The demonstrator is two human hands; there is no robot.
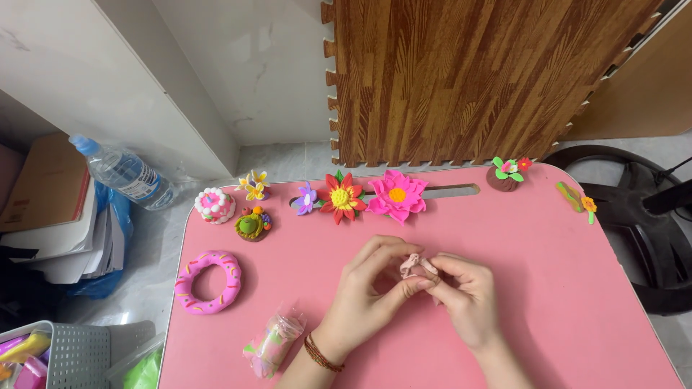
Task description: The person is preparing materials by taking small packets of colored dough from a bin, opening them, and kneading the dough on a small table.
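From the head camera, the left hand and the right hand meet over the middle of the pink worktop, and between them sits a small pale pink clay piece, pinched from both sides: the left thumb and forefinger close on its near edge while the right fingers grip its other end. The piece looks thin and curled, raised just above the worktop rather than resting on it; its exact form is too small to tell. Judging by what lies around, a good deal of modelling is already done: along the far edge stand a finished pink flower, a red flower, a small purple flower, a yellow-white flower, a little white and pink cake, a green nest-like piece and a brown pot with blooms, with a pink doughnut ring nearer the front. The piece in hand seems at an early stage, only one petal-like strip shaped. A wrapped pack of clay lies by the left wrist.
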